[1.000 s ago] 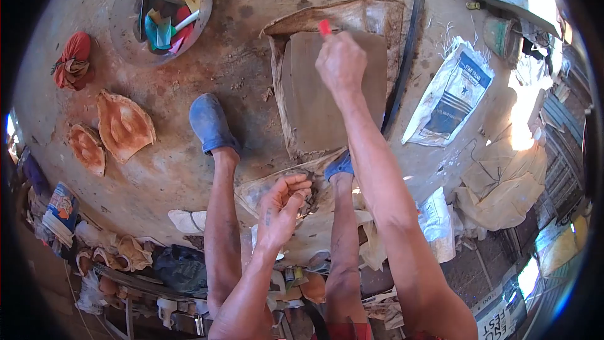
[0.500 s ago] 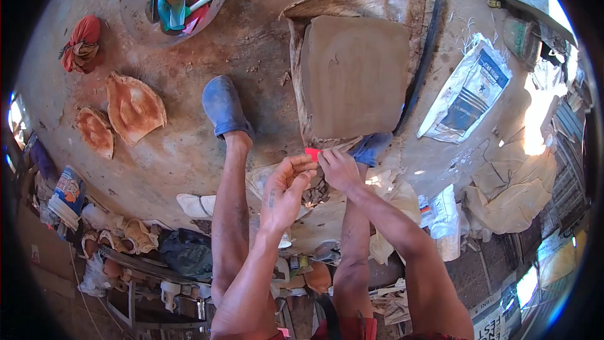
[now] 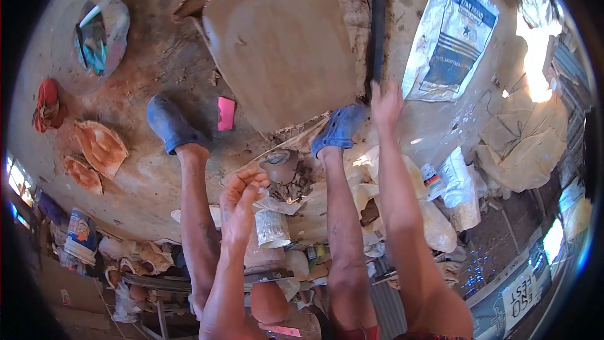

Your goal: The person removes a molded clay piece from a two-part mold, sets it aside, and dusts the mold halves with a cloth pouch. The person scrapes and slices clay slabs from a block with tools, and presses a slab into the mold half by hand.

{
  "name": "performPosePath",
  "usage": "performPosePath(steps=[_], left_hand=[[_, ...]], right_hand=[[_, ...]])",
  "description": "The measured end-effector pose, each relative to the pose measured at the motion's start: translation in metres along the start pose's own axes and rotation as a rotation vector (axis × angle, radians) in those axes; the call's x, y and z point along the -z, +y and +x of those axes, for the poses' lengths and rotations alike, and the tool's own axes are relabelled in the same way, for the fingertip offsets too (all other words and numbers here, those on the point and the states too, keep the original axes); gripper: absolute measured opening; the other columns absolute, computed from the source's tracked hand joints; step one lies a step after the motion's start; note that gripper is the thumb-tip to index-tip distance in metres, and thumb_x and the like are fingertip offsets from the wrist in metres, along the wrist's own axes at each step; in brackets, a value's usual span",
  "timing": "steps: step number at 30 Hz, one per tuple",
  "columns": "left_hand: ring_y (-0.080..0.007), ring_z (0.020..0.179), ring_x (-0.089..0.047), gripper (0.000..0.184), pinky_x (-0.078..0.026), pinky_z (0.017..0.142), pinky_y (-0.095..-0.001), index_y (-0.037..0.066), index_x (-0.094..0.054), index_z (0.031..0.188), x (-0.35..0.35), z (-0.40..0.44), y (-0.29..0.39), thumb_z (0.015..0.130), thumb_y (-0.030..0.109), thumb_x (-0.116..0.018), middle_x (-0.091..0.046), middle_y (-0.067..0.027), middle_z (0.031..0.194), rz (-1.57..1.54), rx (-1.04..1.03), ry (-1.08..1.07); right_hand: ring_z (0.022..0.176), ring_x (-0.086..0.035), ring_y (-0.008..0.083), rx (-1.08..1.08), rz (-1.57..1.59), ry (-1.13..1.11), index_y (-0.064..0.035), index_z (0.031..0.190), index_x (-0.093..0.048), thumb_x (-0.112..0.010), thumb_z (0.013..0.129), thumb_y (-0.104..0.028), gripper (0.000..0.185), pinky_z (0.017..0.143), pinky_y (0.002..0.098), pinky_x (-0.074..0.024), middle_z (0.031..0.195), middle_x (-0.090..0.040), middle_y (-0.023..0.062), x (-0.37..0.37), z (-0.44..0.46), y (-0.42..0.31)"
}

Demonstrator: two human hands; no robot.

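My right hand [image 3: 386,106] is stretched forward at the near end of a long black strip [image 3: 377,19]. Its fingers are slightly blurred, so I cannot tell whether they grip the strip. A flat brown clay slab [image 3: 280,50] lies on a cloth to the left of that strip. My left hand [image 3: 242,192] hovers between my legs, fingers loosely curled and apart, with nothing visible in it. On the ground between the slab and my left shoe lies a small pink piece [image 3: 226,113] with a notch in one edge.
A printed white and blue sack [image 3: 456,38] lies right of the strip. At the left are a clear tub [image 3: 116,44] of coloured pieces, a red cloth bundle [image 3: 47,106] and two orange-stained moulds [image 3: 100,148]. A white-smeared cup [image 3: 272,230] stands near my left hand.
The pink piece, between both hands before, now lies on the ground. My right hand has moved forward and right to the black strip; my left is lower and further left. The view has shifted.
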State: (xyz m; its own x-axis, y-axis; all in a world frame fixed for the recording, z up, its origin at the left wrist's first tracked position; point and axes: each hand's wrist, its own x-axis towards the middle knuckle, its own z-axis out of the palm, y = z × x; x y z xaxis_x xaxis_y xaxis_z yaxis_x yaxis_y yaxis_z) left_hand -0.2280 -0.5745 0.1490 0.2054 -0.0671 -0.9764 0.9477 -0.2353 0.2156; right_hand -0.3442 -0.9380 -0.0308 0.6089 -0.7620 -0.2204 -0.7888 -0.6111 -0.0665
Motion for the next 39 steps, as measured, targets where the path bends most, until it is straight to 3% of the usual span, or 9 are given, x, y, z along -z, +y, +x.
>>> performPosePath(steps=[3, 6, 11, 16, 20, 22, 27, 33, 39], left_hand=[[-0.0135, 0.107, -0.070, 0.031, -0.053, 0.089, -0.0284, 0.002, -0.064, 0.134, -0.022, 0.003, -0.019, 0.105, 0.012, -0.062, -0.074, -0.0073, 0.119, 0.049, 0.048, -0.050], [-0.0164, 0.108, -0.070, 0.033, -0.054, 0.092, -0.0308, 0.000, -0.063, 0.135, -0.043, 0.011, -0.041, 0.105, 0.012, -0.062, -0.074, -0.0092, 0.121, 0.133, -0.133, -0.089], [-0.0186, 0.119, -0.068, 0.034, -0.055, 0.099, -0.0362, 0.001, -0.065, 0.134, -0.164, 0.043, 0.018, 0.103, 0.016, -0.065, -0.073, -0.0135, 0.125, 0.316, -0.403, -0.250], [-0.0111, 0.082, -0.062, 0.041, -0.054, 0.072, -0.0309, 0.002, -0.067, 0.134, -0.339, 0.123, 0.145, 0.104, 0.030, -0.066, -0.070, -0.0028, 0.098, 0.180, -0.654, -0.196], [-0.0122, 0.083, -0.058, 0.045, -0.049, 0.073, -0.0301, 0.001, -0.071, 0.130, -0.424, 0.117, 0.228, 0.106, 0.038, -0.063, -0.069, -0.0032, 0.102, 0.009, -0.723, -0.162], [-0.0068, 0.071, -0.043, 0.036, -0.040, 0.065, -0.0272, 0.005, -0.075, 0.123, -0.435, 0.099, 0.235, 0.103, 0.035, -0.068, -0.058, 0.0061, 0.087, 0.094, -0.574, -0.176], [-0.0102, 0.094, -0.065, 0.016, -0.051, 0.081, -0.0280, 0.015, -0.068, 0.110, -0.431, 0.078, 0.197, 0.107, 0.030, -0.064, -0.069, 0.0031, 0.098, -0.154, -0.350, -0.531], [-0.0087, 0.092, -0.063, 0.012, -0.051, 0.086, -0.0327, 0.017, -0.069, 0.103, -0.418, 0.048, 0.171, 0.108, 0.028, -0.063, -0.069, 0.0062, 0.096, -0.330, -0.333, -0.688], [-0.0128, 0.095, -0.064, 0.010, -0.054, 0.088, -0.0332, 0.010, -0.071, 0.102, -0.383, -0.038, 0.076, 0.101, 0.019, -0.071, -0.067, 0.0016, 0.099, -0.276, -0.321, -0.766]], right_hand=[[0.105, -0.065, 0.0498, -0.038, 0.066, -0.359, -0.0015, 0.122, -0.064, -0.069, 0.099, -0.031, 0.038, 0.093, 0.0562, -0.0510, 0.111, -0.067, 0.0267, -0.020, 0.046, 0.010], [0.107, -0.064, 0.0499, -0.004, 0.199, -0.236, -0.0002, 0.123, -0.063, -0.070, 0.099, -0.032, 0.041, 0.095, 0.0557, -0.0508, 0.111, -0.066, 0.0273, -0.022, 0.038, 0.024], [0.086, -0.066, 0.0430, -0.280, 0.624, -0.402, 0.0013, 0.109, -0.062, -0.049, 0.110, -0.036, 0.040, 0.078, 0.0512, -0.0508, 0.084, -0.065, 0.0241, 0.081, 0.018, 0.047], [0.072, -0.063, 0.0194, -0.243, 0.615, -0.461, -0.0006, 0.102, -0.061, -0.052, 0.110, -0.042, 0.042, 0.067, 0.0403, -0.0497, 0.074, -0.061, 0.0102, 0.166, -0.039, 0.085], [0.089, -0.064, 0.0408, -0.241, 0.617, -0.283, 0.0015, 0.121, -0.057, -0.068, 0.101, -0.044, 0.051, 0.081, 0.0513, -0.0511, 0.098, -0.065, 0.0233, 0.214, -0.082, 0.098], [0.092, -0.062, 0.0462, -0.268, 0.511, -0.330, 0.0020, 0.119, -0.055, -0.077, 0.097, -0.033, 0.047, 0.079, 0.0515, -0.0505, 0.098, -0.062, 0.0253, 0.239, -0.095, 0.103], [0.090, -0.062, 0.0477, -0.141, 0.445, -0.252, 0.0036, 0.121, -0.054, -0.077, 0.097, -0.031, 0.049, 0.079, 0.0506, -0.0514, 0.099, -0.061, 0.0248, 0.260, -0.141, 0.134], [0.078, -0.059, 0.0196, -0.335, 0.804, -0.460, 0.0002, 0.121, -0.058, -0.079, 0.095, -0.020, 0.039, 0.072, 0.0354, -0.0509, 0.088, -0.063, 0.0106, 0.311, -0.139, 0.133], [0.084, -0.059, 0.0177, -0.430, 1.020, -0.421, -0.0002, 0.119, -0.060, -0.074, 0.097, -0.017, 0.031, 0.076, 0.0333, -0.0500, 0.093, -0.064, 0.0083, 0.334, -0.042, 0.086]])
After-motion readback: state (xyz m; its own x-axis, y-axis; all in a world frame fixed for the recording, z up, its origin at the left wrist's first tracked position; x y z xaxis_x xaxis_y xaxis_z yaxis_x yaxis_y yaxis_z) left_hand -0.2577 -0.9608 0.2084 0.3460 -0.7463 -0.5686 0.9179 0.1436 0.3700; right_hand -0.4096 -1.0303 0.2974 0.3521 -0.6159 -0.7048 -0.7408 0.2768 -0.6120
